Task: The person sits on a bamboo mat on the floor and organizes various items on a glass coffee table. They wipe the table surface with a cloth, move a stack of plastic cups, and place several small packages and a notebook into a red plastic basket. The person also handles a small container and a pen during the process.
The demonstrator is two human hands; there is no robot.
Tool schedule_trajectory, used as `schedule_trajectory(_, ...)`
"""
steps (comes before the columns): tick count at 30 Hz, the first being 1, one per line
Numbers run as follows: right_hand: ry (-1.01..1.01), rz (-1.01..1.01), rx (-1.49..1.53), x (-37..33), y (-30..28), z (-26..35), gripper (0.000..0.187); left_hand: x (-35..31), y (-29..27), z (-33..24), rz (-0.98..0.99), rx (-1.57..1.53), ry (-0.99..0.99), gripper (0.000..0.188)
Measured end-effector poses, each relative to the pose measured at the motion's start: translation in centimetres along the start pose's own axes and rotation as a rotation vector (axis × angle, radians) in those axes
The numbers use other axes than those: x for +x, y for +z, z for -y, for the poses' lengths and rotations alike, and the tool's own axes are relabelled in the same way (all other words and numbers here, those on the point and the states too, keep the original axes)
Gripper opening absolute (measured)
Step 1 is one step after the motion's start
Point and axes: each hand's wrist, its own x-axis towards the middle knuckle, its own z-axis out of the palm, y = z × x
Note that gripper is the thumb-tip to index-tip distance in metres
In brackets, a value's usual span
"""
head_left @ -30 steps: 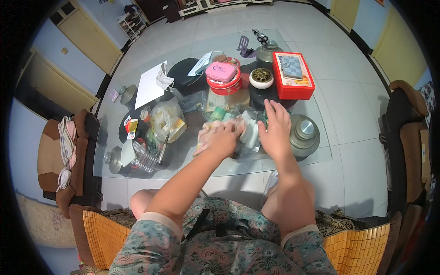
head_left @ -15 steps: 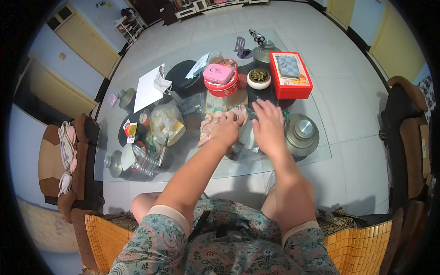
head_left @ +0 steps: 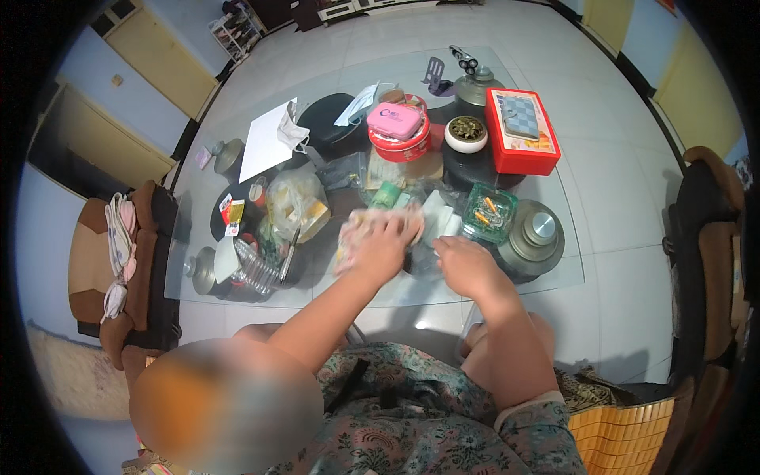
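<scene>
Left hand (head_left: 381, 247) on cloth (head_left: 348, 239), right hand (head_left: 472, 266) curled beside white pack (head_left: 438, 217) — neither grip clear; work seems unfinished — ashtray (head_left: 489, 212), bag (head_left: 293, 196) still on desk (head_left: 396, 296).

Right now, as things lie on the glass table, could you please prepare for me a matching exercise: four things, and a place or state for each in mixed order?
1. patterned cloth
2. pink case
3. checked flat case
4. green ashtray

A. on the red box
B. under the left hand
C. holding orange butts
D. on the round red tin

Pairs: 1-B, 2-D, 3-A, 4-C
</scene>
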Motion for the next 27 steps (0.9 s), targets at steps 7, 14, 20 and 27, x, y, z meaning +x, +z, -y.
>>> schedule_trajectory(7,0.045,0.041,-0.037,1.1,0.2,0.3,0.027,-1.8,0.3,0.0,-0.037,0.02,0.011,0.058)
schedule_trajectory(14,-0.018,-0.054,-0.101,0.1,0.3,1.5,0.037,-11.6,-2.2,1.2,0.096,-0.052,-0.016,0.064)
schedule_trajectory(20,-0.016,-0.079,-0.087,2.3,0.2,1.8,0.039,-0.4,-0.1,0.3,-0.044,-0.06,-0.069,0.054)
schedule_trajectory(27,0.046,-0.026,-0.091,1.5,0.9,0.8,0.04,-8.9,-1.8,1.9,0.09,-0.124,0.022,0.056)
